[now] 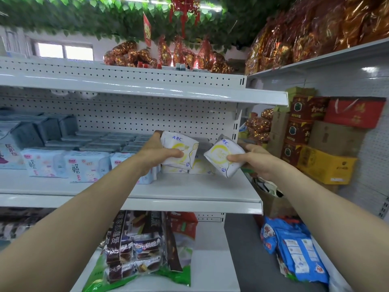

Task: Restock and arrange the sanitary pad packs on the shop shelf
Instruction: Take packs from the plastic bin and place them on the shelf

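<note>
Well, starting at the far left, grey packs (31, 131) stand stacked at the back of the shelf (189, 192), and pale blue packs (63, 165) sit in a row in front of them.

My left arm reaches in from the lower left, stretched nearly straight and angled up toward the middle of the shelf. My left hand (160, 152) grips the left pack (181, 150), a white one with a yellow ring and blue letters. The thumb lies across its front and the fingers wrap over the top and behind it. I hold this pack roughly upright, just above two flat packs (197, 168) of the same kind lying on the shelf board. Whether it touches them I cannot tell.

Just beside it, with a small gap between them, is the right pack (224, 157), the same white and yellow sort, tilted so one corner points down. It hangs over the right end of the shelf. My right hand (252, 159) pinches it from the right side, thumb on the front face and fingers hidden behind. That arm comes in from the lower right, slightly bent.

Further right, cardboard boxes (328, 165) are piled against the side wall. Below the shelf, snack bags (134, 249) lie on a lower board, and blue bags (294, 249) lie to the right of those.
</note>
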`<state>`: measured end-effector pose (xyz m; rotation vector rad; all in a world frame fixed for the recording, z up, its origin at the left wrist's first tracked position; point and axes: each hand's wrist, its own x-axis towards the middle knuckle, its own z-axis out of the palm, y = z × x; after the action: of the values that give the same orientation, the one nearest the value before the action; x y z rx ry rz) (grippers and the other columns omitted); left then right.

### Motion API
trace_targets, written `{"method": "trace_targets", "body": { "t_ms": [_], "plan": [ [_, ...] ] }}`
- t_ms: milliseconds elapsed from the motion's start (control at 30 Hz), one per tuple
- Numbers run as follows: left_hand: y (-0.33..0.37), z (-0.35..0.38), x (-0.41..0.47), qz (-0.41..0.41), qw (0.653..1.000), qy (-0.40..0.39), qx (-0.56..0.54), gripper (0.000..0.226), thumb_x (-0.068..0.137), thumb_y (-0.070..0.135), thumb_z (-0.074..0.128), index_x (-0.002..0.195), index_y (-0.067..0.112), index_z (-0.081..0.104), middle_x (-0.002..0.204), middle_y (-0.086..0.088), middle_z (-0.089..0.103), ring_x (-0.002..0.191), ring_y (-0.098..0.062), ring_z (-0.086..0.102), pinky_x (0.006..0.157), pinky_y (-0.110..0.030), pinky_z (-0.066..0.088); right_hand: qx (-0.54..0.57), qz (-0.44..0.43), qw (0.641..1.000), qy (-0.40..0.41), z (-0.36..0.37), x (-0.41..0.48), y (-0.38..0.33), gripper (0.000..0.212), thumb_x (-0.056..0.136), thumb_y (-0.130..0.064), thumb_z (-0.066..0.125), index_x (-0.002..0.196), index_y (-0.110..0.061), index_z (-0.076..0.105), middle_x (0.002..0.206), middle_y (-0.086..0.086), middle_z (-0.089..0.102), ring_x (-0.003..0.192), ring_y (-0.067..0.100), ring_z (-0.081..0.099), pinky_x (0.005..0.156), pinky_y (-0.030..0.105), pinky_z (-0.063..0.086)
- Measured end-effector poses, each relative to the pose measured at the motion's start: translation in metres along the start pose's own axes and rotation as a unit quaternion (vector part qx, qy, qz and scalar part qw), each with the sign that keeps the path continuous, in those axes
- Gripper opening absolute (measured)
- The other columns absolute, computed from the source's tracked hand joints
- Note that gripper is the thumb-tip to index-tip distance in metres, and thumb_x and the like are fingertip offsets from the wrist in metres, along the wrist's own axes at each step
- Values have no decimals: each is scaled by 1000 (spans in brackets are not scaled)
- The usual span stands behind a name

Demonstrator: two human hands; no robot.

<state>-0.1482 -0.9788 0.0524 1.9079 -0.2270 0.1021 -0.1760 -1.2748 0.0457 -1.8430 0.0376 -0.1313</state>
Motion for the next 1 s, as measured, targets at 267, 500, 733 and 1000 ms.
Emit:
{"method": "trace_targets", "body": {
  "t_ms": [267,500,733,1000],
  "plan": [
    [-5,-1,14,15,974,-41,220,88,62,29,94,131,15,40,115,-3,60,102,-22,61,78,-36,54,-113,1,994,-13,2,7,-3,58,77,-18,87,127,-19,58,113,-4,69,93,4,61,62,19,42],
    [-12,4,27,61,917,-97,383,97,66,34,92,147,22,41,136,-2,54,130,-25,43,91,-30,42,-208,1,977,-45,7,21,5,74,65,-15,94,130,-12,59,119,2,69,108,18,66,95,30,54],
    [-27,-1,46,74,869,-102,479,83,61,56,88,131,29,52,124,2,60,123,-28,40,94,-37,42,-222,1,973,-56,25,32,12,82,63,-14,96,136,-11,57,122,0,64,107,13,62,89,18,51],
    [-34,-6,57,54,849,-103,516,103,60,58,87,148,34,39,143,-5,47,137,-33,30,109,-45,38,-215,-4,976,-40,43,43,20,91,63,-15,95,142,-14,50,126,2,59,118,20,57,103,29,47]
  ]
}}
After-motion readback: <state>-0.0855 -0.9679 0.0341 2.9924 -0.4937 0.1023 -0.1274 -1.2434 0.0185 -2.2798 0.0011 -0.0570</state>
